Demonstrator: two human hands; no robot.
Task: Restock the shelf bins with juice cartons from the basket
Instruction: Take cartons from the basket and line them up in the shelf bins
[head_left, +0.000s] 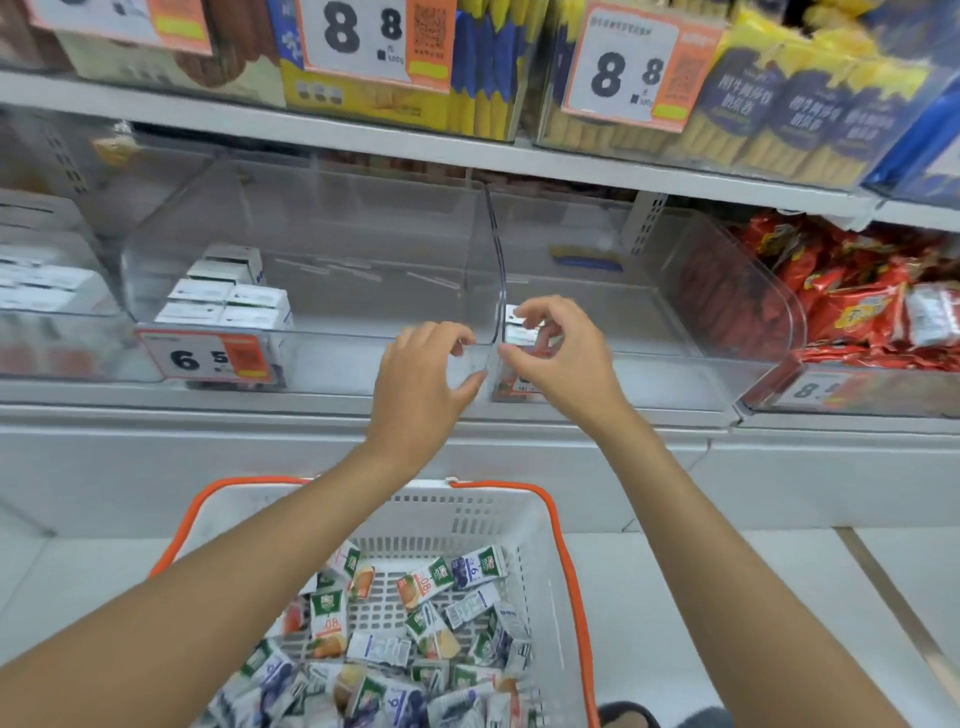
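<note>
Many cartons (327, 618) lie in the basket (467, 514). Above the basket, at the bins (311, 249), the left hand (426, 376) is loosely curled and empty. The right hand (563, 356) curls at a carton (519, 328); I cannot tell if it grips.

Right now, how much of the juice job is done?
Barely started. Done: a few cartons stand in the left bin, a couple in the right bin. In hand: the right hand curls its fingers by those; whether they grip one is unclear. Left: the basket holds a big heap of cartons.
</note>
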